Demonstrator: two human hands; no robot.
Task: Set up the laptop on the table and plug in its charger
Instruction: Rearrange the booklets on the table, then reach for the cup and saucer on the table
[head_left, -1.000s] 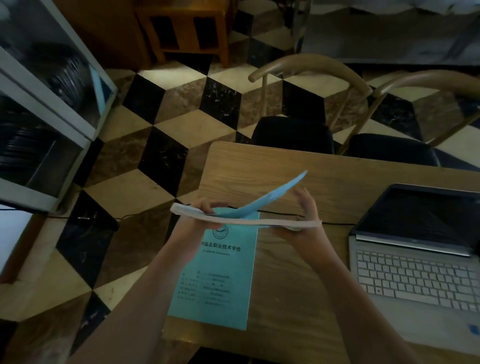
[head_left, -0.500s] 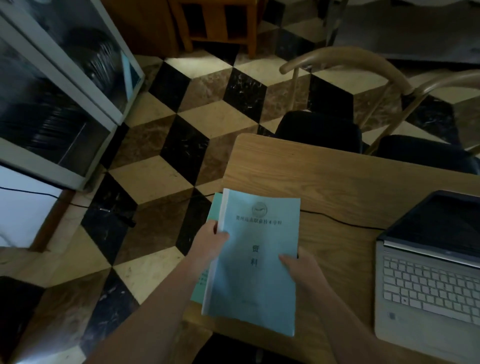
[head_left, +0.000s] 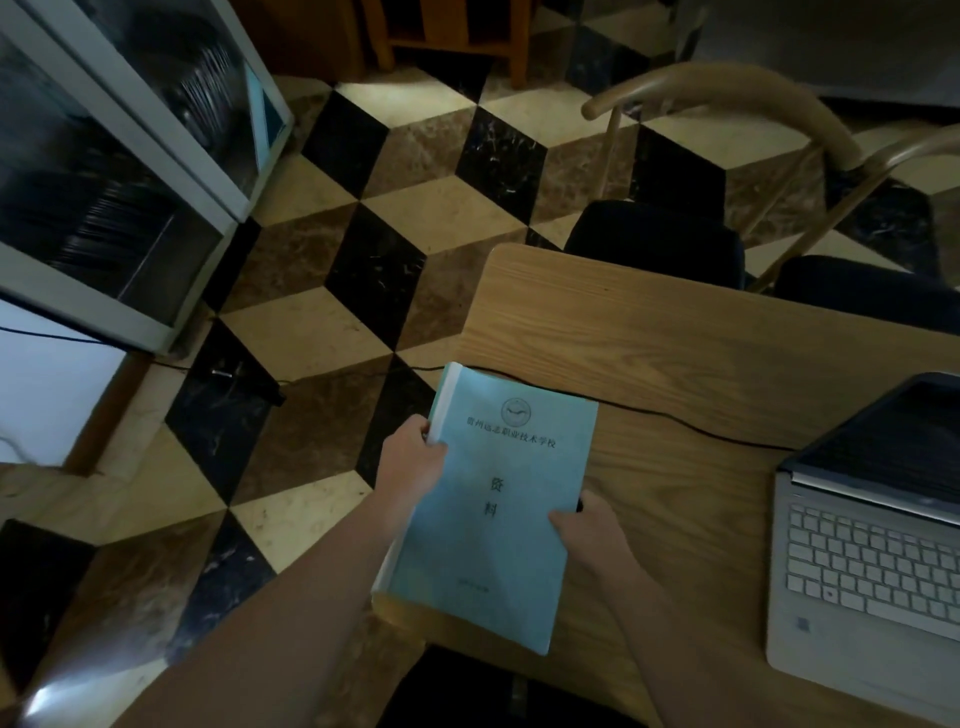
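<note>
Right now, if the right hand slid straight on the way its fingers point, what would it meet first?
The right hand points up-left and already touches the blue booklet, so it would push that first. Beyond lies the black cable on the table; depth is unclear.

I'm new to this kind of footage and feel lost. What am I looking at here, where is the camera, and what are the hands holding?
There is no machine here: a person wears a wide-angle camera on the head, looking down at their own bare arms. The left hand and right hand grip the two sides of a pale blue booklet with printed characters, at the near left corner of a wooden table. An open silver laptop, screen dark, sits on the table to the right. A thin black cable runs across the tabletop toward the laptop. Beyond are two chairs and a chequered floor.
</note>
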